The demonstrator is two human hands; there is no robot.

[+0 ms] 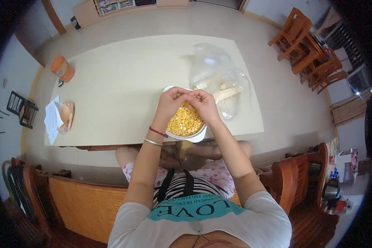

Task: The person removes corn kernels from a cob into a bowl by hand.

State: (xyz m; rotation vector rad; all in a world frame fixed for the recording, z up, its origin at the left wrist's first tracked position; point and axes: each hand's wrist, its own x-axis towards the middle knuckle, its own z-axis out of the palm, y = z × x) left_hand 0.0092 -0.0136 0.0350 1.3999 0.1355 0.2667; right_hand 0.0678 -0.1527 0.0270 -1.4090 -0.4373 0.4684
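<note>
A white bowl (pixel 197 137) full of loose yellow corn kernels (pixel 183 122) stands at the table's front edge. Over its far side, my left hand (pixel 172 101) and my right hand (pixel 203 105) meet with fingertips pinched together. Whatever lies between the fingers is too small or too covered to make out. Just right of my right hand, a clear plastic bag (pixel 213 62) lies spread on the table, with pale bare corn cobs (pixel 228 94) on its near part. My left wrist wears a red cord and a silver bangle.
The cream table (pixel 124 82) also bears an orange canister (pixel 63 69) at the far left. Papers (pixel 53 118) and an opened packet (pixel 66 118) lie near its left edge. Wooden chairs (pixel 295 33) stand back right; a wooden bench (pixel 84 202) is behind me.
</note>
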